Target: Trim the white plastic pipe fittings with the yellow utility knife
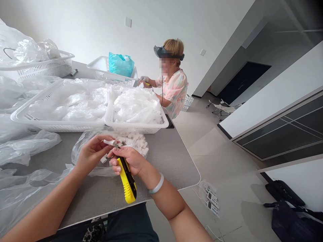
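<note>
My left hand [94,152] pinches a small white tube-shaped piece [110,142] between thumb and fingertips. My right hand [131,159] is closed around a yellow and black utility knife [127,183]. The knife's blade end meets the right end of the white piece; whether it cuts in I cannot tell. Below both hands lies a clear plastic bag [80,148] on the table, with many small white block-like pieces [138,143] in it. My fingers partly hide the blade and some of the blocks.
White baskets [136,127] filled with clear plastic bags stand along the far side of the grey table [171,161]. A turquoise bag [121,64] sits in a rear basket. Across the table corner, a person [174,84] in a headset works with their hands. White power strips [213,201] lie on the floor.
</note>
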Demonstrator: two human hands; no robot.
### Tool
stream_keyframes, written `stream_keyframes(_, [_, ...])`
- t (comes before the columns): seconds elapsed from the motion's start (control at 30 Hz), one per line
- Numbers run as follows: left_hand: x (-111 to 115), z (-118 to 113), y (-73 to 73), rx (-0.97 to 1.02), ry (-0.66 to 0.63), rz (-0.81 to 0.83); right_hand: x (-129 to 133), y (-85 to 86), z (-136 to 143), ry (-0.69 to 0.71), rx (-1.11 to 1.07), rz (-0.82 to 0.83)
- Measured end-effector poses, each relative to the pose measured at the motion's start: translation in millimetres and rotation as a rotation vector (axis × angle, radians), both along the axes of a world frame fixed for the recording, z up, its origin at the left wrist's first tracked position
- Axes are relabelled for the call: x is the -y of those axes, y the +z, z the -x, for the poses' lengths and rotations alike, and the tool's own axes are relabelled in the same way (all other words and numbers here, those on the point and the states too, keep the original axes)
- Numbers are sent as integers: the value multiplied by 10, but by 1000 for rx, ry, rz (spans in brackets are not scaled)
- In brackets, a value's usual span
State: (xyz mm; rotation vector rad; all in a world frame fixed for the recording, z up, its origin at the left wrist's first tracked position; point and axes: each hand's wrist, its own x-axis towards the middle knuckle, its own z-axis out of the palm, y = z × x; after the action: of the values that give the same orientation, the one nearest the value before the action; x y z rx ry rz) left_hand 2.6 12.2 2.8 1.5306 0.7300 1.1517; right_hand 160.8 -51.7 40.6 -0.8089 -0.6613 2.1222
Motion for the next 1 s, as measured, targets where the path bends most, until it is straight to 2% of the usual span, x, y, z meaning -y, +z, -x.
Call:
stream_keyframes(0.17, [-52,53,31,10,-51,119,10,-65,-16,-104,245,-154])
stream_keyframes(0.37, [-65,43,57,-32,-69,18,-3,-115,-5,-86,380,-187])
stream_keyframes(0.73, [-59,7,1,-32,35,-140,-11,-118,28,2,138,-70])
stream_keyframes(1.0, [5,-22,1,-19,73,-176,16,-18,28,54,-14,54])
